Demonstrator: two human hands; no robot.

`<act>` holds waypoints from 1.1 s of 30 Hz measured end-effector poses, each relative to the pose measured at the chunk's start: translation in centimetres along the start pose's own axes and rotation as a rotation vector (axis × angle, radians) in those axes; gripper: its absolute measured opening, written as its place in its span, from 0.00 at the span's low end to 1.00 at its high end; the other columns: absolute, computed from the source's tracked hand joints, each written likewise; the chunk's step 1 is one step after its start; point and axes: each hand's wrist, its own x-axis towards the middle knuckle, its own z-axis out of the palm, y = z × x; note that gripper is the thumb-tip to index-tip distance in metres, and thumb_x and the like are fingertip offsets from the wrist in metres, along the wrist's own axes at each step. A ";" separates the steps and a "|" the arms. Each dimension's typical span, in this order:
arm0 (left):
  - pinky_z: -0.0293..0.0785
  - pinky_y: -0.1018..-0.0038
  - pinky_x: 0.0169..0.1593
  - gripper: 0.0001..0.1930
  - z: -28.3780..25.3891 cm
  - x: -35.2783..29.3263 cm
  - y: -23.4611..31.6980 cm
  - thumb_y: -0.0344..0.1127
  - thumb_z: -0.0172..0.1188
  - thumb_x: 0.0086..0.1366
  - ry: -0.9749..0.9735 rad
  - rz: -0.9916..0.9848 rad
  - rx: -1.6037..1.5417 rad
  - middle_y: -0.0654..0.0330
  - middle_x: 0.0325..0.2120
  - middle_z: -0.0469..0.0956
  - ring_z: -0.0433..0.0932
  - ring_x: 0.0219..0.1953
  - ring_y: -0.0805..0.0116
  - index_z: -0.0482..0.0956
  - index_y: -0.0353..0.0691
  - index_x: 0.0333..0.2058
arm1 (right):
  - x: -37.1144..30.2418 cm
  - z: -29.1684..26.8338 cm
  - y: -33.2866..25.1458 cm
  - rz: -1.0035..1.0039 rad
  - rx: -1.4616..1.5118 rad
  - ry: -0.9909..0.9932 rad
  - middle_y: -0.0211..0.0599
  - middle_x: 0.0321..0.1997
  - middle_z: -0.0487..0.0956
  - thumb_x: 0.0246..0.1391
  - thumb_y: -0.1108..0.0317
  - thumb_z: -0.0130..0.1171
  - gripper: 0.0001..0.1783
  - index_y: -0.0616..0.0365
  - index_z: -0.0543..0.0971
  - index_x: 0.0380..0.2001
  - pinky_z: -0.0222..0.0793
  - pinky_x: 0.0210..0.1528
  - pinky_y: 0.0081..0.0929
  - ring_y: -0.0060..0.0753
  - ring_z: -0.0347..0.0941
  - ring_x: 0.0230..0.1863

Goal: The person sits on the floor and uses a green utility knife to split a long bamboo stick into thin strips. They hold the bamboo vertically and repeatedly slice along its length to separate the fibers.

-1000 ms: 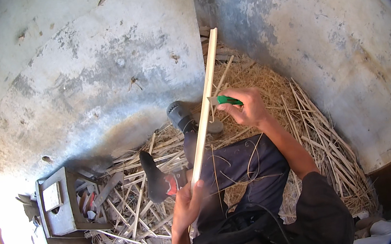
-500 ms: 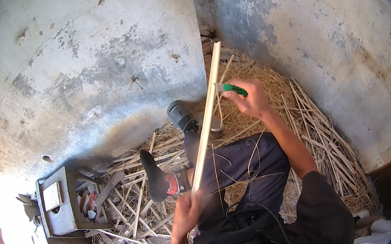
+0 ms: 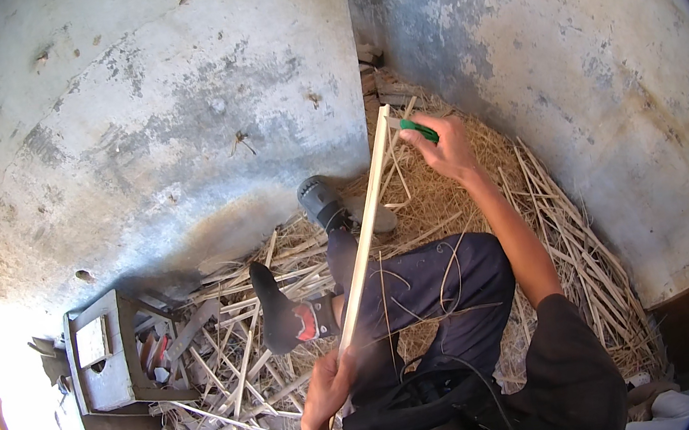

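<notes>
My left hand [image 3: 327, 384] is closed around the near end of a long pale wooden strip [image 3: 369, 220], which slants up and away across my lap. In my right hand [image 3: 449, 149] is a green-handled utility knife [image 3: 419, 129]. Its blade meets the right edge of the strip close to the far tip. Thin curled shavings [image 3: 455, 274] lie across my dark trouser leg [image 3: 423, 283].
Loose wooden sticks [image 3: 575, 245] and a heap of shavings [image 3: 437, 190] cover the floor. A worn wooden stool-like box [image 3: 107, 359] lies at the left, with odds and ends inside. Peeling walls [image 3: 176, 124] meet in the corner ahead.
My right hand has moved the knife along the strip toward its far tip. The strip's far end has come down a little, while my left hand keeps nearly the same place.
</notes>
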 end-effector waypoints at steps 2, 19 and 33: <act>0.58 0.76 0.26 0.23 0.0 0.0 0.2 0.46 0.52 0.83 0.007 -0.008 -0.024 0.73 0.18 0.65 0.61 0.23 0.83 0.72 0.40 0.26 | -0.2 0.1 -0.3 0.031 -0.030 -0.013 0.26 0.16 0.79 0.70 0.37 0.57 0.30 0.54 0.89 0.35 0.59 0.18 0.25 0.22 0.69 0.14; 0.59 0.76 0.28 0.22 -1.8 -0.9 -2.5 0.49 0.53 0.82 0.133 -0.063 0.091 0.71 0.21 0.68 0.63 0.25 0.82 0.77 0.36 0.34 | 1.0 -4.2 7.4 0.532 -0.333 0.030 0.30 0.24 0.81 0.69 0.30 0.52 0.39 0.57 0.85 0.56 0.70 0.29 0.35 0.27 0.77 0.25; 0.55 0.80 0.26 0.10 -0.1 2.7 4.4 0.36 0.53 0.81 0.204 0.229 -0.054 0.73 0.22 0.66 0.61 0.23 0.85 0.77 0.35 0.43 | -0.1 0.9 -6.6 0.033 0.274 -0.198 0.31 0.31 0.81 0.72 0.42 0.56 0.24 0.54 0.82 0.41 0.68 0.28 0.28 0.21 0.72 0.27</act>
